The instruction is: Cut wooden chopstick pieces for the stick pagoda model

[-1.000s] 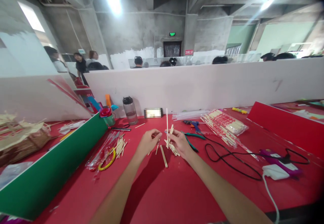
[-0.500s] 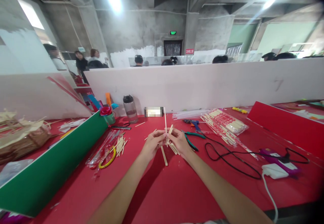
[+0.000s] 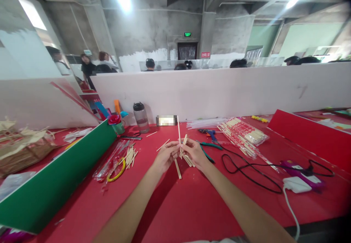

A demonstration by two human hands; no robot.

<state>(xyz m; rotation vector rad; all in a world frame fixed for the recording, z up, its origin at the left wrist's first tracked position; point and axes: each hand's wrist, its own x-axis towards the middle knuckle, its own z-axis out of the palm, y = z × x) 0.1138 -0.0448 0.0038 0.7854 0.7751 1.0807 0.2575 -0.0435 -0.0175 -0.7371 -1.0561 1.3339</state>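
Nearest on the red table (image 3: 175, 213), a pair of pale sticks (image 3: 178, 169) lies below the hands, its far end running up beneath the left fingers. The two hands meet just above, fingertips touching or nearly so. The left hand (image 3: 168, 156) has thumb and forefinger pinching the lower part of a long stick (image 3: 179, 129), which stands almost upright, most of its length rising above the fingertips. The right hand (image 3: 193, 151) has its thumb and fingers closed on a few short sticks (image 3: 185, 139), which slant just right of the long one; whether it also grips that one, I cannot tell. Loose sticks (image 3: 189, 161) lie under the right hand. Beside that hand are green-handled pliers (image 3: 215, 146); beyond them, a blue glue gun (image 3: 211, 135). Farther back, a phone (image 3: 166, 120) leans near the white partition (image 3: 197, 93).
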